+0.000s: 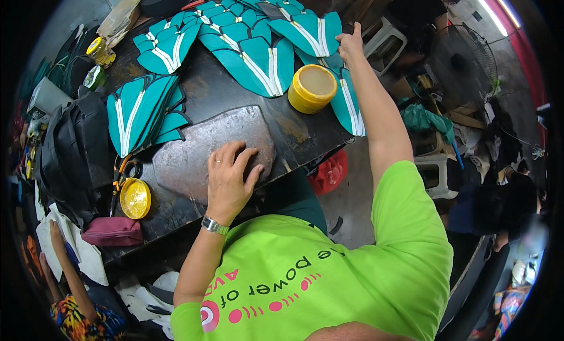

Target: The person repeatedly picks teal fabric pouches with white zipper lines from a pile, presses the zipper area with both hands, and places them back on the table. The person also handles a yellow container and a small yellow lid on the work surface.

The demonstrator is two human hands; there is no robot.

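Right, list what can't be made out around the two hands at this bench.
- Head view: right hand rests on the teal pieces; whether its fingertips pinch one is hidden by the hand itself.
- Bench beneath the left hand and the grey slab: covered by the palm.
- Yellow tub: contents read only as a dull blur.
- Scissors: blades hidden in shadow by the black bag.

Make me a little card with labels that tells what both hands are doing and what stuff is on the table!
Left hand: left hand lies flat on a grey stone slab
Right hand: right hand reaches out to the teal pieces with white stripes
Between the hands: open yellow tub
Table: dark worktable
Left side: yellow lid, scissors, a stack of teal pieces
Wrist: watch
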